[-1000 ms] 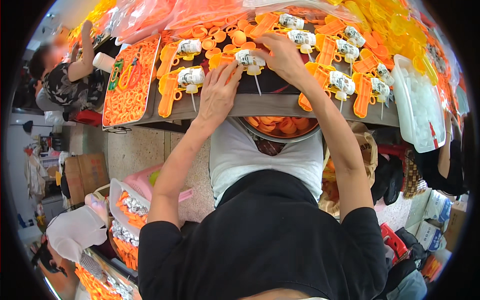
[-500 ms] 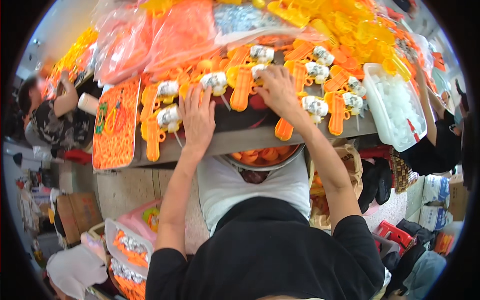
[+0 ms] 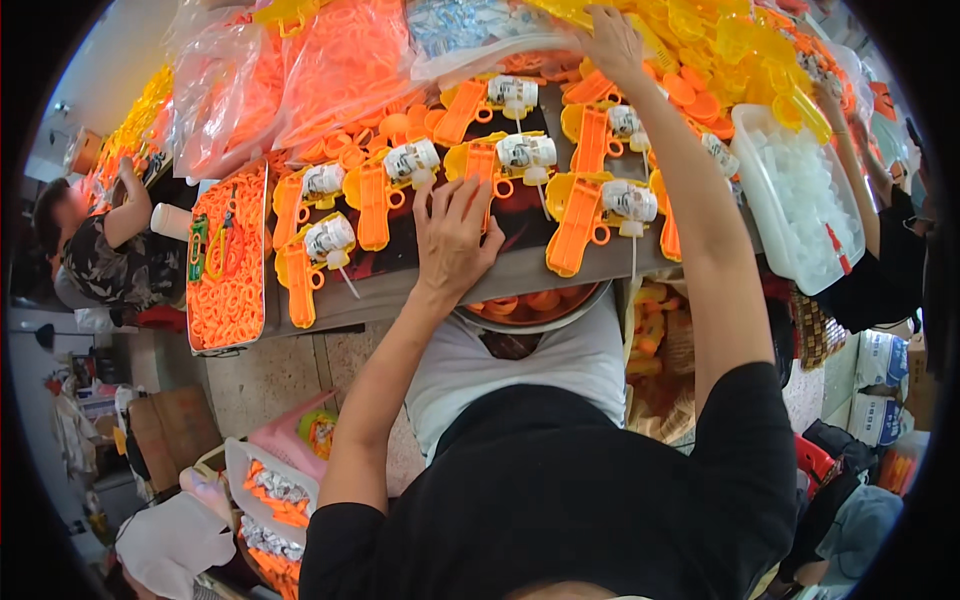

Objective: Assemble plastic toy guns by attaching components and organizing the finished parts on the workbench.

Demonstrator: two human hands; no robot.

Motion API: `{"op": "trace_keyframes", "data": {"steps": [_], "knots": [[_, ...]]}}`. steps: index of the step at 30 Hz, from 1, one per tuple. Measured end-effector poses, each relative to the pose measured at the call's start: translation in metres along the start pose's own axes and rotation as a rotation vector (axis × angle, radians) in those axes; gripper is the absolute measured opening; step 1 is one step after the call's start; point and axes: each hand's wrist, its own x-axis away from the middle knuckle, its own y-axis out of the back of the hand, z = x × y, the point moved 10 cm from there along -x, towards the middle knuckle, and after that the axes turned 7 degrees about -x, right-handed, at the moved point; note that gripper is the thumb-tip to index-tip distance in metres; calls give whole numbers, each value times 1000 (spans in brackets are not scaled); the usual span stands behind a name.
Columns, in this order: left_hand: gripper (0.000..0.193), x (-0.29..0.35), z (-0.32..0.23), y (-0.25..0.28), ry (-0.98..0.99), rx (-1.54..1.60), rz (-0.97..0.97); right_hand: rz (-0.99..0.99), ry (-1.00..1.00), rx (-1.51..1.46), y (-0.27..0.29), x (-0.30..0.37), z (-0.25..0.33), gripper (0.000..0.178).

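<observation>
Several toy guns, with orange grips, yellow shells and white printed drums, lie in rows on the dark table (image 3: 400, 285). My left hand (image 3: 455, 235) is open, fingers stretched, touching the grip of the middle toy gun (image 3: 480, 165). Another toy gun (image 3: 372, 205) lies just left of that hand. My right hand (image 3: 612, 45) is far across the table at the edge of the heaped yellow plastic parts (image 3: 700, 45); thumb and fingers look apart, though the fingertips are partly hidden. Below my right forearm lies a toy gun (image 3: 577, 225) with a thin pale stick hanging from its drum.
At left stands a tray of small orange rings (image 3: 225, 290) with cutters (image 3: 220, 250) on it. Bags of orange parts (image 3: 340, 70) line the back. A white bin of translucent pieces (image 3: 790, 200) stands at right. Under the table edge a metal bowl (image 3: 540, 325) holds orange parts.
My right hand has left the toy guns and moved far forward to the yellow heap. My left hand has shifted right onto the middle toy gun. My view has moved slightly.
</observation>
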Motion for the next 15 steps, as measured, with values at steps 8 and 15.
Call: {"op": "trace_keyframes", "data": {"steps": [8, 15], "knots": [[47, 14, 34, -3, 132, -140, 47, 205, -267, -359, 25, 1, 63, 30], [46, 16, 28, -10, 101, -177, 54, 180, 59, -212, -2, 18, 55, 32]]}}
